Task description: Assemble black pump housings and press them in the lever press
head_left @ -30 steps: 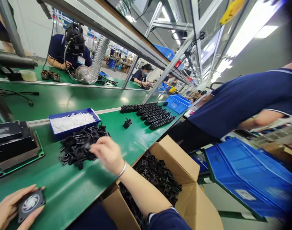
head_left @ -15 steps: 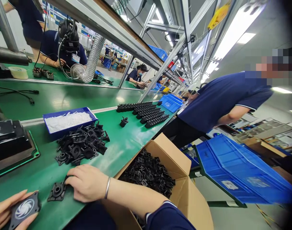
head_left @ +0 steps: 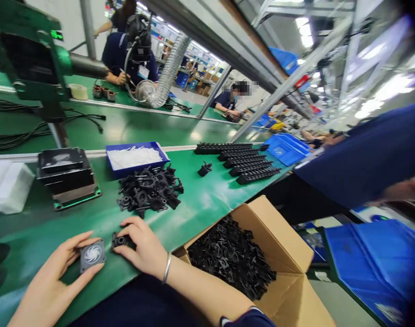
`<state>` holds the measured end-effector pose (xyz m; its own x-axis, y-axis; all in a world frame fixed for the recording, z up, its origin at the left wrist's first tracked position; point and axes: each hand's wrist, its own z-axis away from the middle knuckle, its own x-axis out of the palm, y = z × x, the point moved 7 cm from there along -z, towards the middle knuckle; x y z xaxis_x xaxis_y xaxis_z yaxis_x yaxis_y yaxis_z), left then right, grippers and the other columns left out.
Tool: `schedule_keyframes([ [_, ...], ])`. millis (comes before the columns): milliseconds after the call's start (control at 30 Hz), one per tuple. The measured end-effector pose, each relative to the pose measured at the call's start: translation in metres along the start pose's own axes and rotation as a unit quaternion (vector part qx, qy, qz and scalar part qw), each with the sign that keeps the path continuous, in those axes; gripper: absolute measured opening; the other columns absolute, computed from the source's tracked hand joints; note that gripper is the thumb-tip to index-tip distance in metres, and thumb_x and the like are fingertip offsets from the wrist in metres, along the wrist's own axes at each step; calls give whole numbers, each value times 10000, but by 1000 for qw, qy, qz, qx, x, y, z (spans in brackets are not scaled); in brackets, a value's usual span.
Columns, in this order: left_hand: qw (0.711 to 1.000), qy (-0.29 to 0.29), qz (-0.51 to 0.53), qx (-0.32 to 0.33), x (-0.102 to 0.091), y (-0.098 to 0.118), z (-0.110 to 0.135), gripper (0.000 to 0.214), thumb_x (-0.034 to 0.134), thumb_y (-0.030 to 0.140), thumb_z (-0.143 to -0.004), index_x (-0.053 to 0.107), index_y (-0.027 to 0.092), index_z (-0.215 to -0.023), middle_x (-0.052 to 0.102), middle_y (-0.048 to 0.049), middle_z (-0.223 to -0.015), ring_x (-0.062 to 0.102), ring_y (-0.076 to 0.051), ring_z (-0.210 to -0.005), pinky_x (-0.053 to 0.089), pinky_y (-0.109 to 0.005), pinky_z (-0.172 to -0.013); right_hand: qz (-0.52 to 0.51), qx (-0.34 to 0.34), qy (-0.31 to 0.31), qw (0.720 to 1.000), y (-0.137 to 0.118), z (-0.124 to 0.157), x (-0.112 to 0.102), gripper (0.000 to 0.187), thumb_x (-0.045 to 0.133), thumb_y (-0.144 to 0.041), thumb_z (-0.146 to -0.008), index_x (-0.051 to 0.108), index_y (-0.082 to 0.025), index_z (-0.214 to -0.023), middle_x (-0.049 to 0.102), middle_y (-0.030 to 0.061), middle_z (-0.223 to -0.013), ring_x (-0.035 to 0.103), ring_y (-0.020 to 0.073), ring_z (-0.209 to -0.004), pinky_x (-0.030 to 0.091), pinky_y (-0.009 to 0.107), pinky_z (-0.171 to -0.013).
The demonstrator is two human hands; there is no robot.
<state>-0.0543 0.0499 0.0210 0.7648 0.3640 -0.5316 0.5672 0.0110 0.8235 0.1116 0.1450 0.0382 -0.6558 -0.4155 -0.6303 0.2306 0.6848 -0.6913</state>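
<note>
My left hand [head_left: 54, 281] grips a small square black fan [head_left: 92, 255] with a white swirl on its face, held just above the green bench [head_left: 200, 200]. Close to its right, my right hand [head_left: 142, 247] is closed on a black plastic bracket [head_left: 120, 240] resting on the bench. Behind both hands lies a loose pile of the same black brackets [head_left: 149, 191]. At my right elbow stands an open cardboard box [head_left: 279, 245] filled with more black brackets.
A blue tray of white parts [head_left: 135, 156] sits behind the pile. A black fixture on a green plate [head_left: 69, 175] stands left, white foam [head_left: 8, 186] beside it. Rows of black parts [head_left: 243, 161] lie far right. A person in a navy shirt [head_left: 364, 159] leans in at right.
My right hand took a bracket from the pile and drew it back next to the fan. My left hand brought the fan rightward. The view swung left.
</note>
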Motion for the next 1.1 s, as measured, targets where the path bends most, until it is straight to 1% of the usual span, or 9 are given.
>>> schedule_keyframes([
  [100,996,-35,65,-59,2,8,4,576,688,518,-821,491,254,-1293,699,-83,-1169,688,-270,-1097,565,-454,-988,-48,27,15,998,0,3,-5,205,715,-315,-859,633,-196,-1005,604,99,-1169,580,197,-1162,494,365,-1015],
  [200,989,-57,109,-83,3,18,4,564,697,406,-833,463,248,-1322,678,-81,-1174,658,-255,-1141,537,-454,-1023,-57,36,21,998,-2,0,-14,120,691,-263,-878,641,-215,-975,625,88,-1128,617,202,-1113,520,387,-983],
  [300,985,-67,133,-89,2,23,2,582,720,324,-816,451,269,-1329,674,-58,-1160,655,-231,-1121,537,-415,-1018,-55,18,31,998,-13,-11,-27,141,719,-252,-855,634,-235,-966,634,82,-1124,629,215,-1104,537,405,-959],
  [367,984,-64,143,-85,1,24,3,594,727,284,-806,447,275,-1330,671,-50,-1146,652,-224,-1114,537,-392,-1012,-70,-14,13,997,-29,-20,-29,162,725,-245,-852,624,-245,-978,637,75,-1126,626,214,-1129,541,400,-962],
  [467,981,-65,166,-70,1,26,4,580,703,236,-814,439,270,-1330,655,-46,-1132,655,-213,-1092,539,-364,-998,-104,-67,-31,992,-52,-30,-21,179,726,-236,-853,611,-248,-990,650,55,-1080,619,199,-1154,543,375,-970],
  [567,981,-62,177,-55,1,27,4,575,687,206,-823,434,280,-1334,629,-34,-1136,654,-197,-1081,536,-336,-995,-111,-95,-50,988,-63,-36,-8,172,721,-245,-860,608,-243,-989,658,50,-1047,617,199,-1142,543,377,-963],
  [733,982,-61,172,-52,0,27,3,623,682,155,-815,419,307,-1359,603,-9,-1131,647,-176,-1069,530,-311,-994,-102,-106,-57,987,-62,-42,1,158,705,-254,-875,599,-236,-991,661,52,-1022,613,207,-1118,538,394,-950],
  [867,984,-66,154,-56,0,25,4,633,692,169,-818,414,297,-1372,606,-24,-1141,650,-193,-1060,536,-339,-988,-104,-102,-74,986,-61,-42,4,154,704,-252,-877,588,-228,-975,660,44,-977,608,201,-1071,527,389,-943],
  [1100,992,-60,104,-26,-2,26,7,623,717,187,-817,442,319,-1360,599,-27,-1278,619,-206,-1143,499,-373,-1048,-131,-86,-97,983,-60,-39,8,170,690,-238,-888,561,-222,-998,633,42,-957,595,187,-1017,521,368,-906],
])
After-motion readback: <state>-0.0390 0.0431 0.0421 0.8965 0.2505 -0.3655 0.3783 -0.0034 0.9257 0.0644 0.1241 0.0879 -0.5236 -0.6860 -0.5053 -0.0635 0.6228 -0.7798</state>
